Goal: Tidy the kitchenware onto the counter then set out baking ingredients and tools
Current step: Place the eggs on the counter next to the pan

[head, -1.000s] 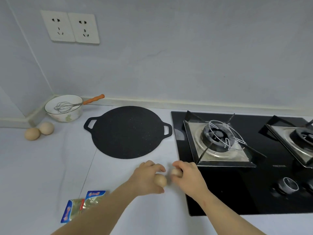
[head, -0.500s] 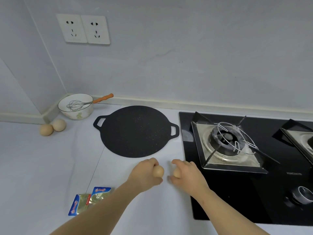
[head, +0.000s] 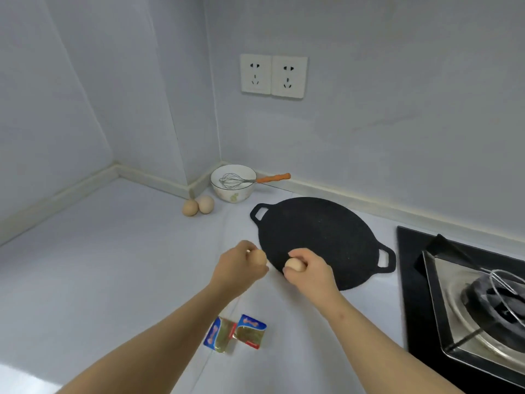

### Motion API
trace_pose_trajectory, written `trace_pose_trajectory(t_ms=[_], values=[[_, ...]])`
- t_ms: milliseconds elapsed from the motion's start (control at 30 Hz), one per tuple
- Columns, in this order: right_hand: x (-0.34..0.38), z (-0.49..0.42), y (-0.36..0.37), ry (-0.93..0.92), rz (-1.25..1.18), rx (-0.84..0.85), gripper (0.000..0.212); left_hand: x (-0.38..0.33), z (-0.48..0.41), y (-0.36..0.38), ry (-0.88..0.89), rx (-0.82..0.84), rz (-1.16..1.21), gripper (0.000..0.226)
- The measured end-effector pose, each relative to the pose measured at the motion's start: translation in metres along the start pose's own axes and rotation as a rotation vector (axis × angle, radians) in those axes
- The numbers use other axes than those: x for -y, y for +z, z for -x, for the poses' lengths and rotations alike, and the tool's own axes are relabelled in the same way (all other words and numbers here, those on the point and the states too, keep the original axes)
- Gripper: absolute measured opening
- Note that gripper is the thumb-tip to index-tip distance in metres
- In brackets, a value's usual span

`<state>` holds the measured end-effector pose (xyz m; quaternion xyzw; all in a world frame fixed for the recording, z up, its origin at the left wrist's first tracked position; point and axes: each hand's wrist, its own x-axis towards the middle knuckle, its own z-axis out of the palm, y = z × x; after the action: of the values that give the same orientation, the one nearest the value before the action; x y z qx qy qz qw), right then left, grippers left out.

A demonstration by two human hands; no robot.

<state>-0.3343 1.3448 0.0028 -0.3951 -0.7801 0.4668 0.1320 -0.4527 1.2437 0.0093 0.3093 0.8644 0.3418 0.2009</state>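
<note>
My left hand [head: 237, 268] grips a tan egg [head: 258, 256] above the white counter [head: 99, 265]. My right hand [head: 311, 273] grips a second egg [head: 294, 264] over the near edge of the flat black griddle pan [head: 321, 237]. The two hands are side by side, a small gap apart. Two more eggs [head: 198, 206] lie together on the counter near the corner. Behind them stands a white bowl [head: 233, 184] with a wire whisk [head: 241, 180] in it, its orange handle sticking out to the right.
Two small blue and gold foil packets [head: 237, 332] lie on the counter between my forearms. A black gas hob [head: 443, 280] with a burner and metal trivet fills the right side. Two wall sockets [head: 273, 76] sit on the back wall.
Both hands have lifted with their eggs and moved left, away from the hob, toward the griddle's near edge. The camera has swung left and tilted, showing more of the counter corner.
</note>
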Motion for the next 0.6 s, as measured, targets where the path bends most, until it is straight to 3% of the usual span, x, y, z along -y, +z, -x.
trace_pose_trajectory(t_ms=[300, 600], values=[[0.061, -0.053, 0.077, -0.099, -0.013, 0.183, 0.038, 0.062, -0.041, -0.065, -0.153, -0.169, -0.003, 0.037], [0.077, -0.116, 0.123, -0.046, -0.023, 0.055, 0.039, 0.092, -0.103, -0.074, -0.124, -0.204, -0.016, 0.050]])
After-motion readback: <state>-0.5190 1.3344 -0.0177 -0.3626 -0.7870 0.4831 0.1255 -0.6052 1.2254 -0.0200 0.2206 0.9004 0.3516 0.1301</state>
